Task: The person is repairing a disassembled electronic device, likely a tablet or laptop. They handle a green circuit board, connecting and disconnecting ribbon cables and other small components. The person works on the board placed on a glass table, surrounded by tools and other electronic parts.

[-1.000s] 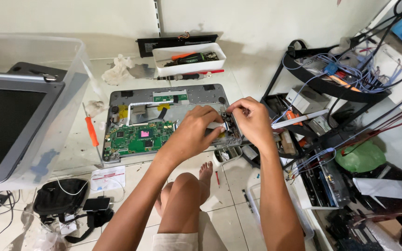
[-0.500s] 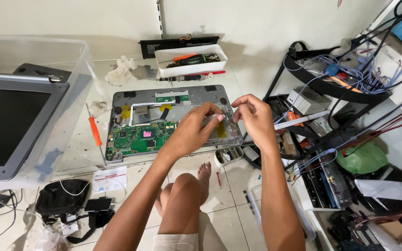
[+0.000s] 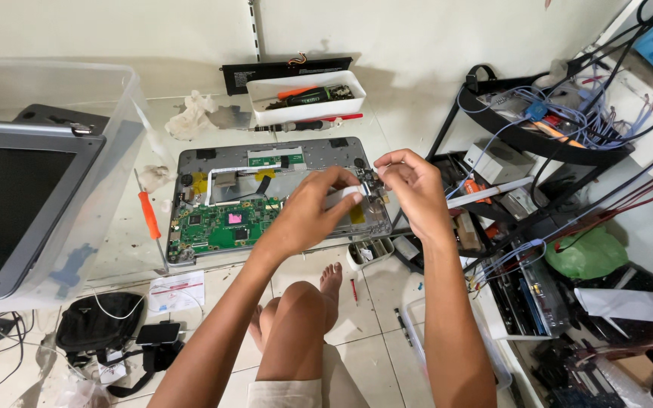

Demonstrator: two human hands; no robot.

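Observation:
An opened grey laptop base (image 3: pixel 205 162) lies on the tiled floor with its green circuit board (image 3: pixel 217 227) exposed. My left hand (image 3: pixel 313 211) and my right hand (image 3: pixel 411 185) meet above the base's right side. Together they pinch a small dark circuit board part (image 3: pixel 366 181) between the fingertips, lifted a little off the case. My bare knee and foot show below the hands.
An orange-handled screwdriver (image 3: pixel 147 214) lies left of the base. A white tray (image 3: pixel 307 109) with tools sits behind it, a flat black battery (image 3: pixel 285 69) at the wall. A clear bin (image 3: pixel 54 166) holds a laptop screen at left. A black rack (image 3: pixel 538 136) with cables stands right.
Both hands have risen slightly and shifted right, lifting the small part off the laptop's right edge. The laptop base has not moved.

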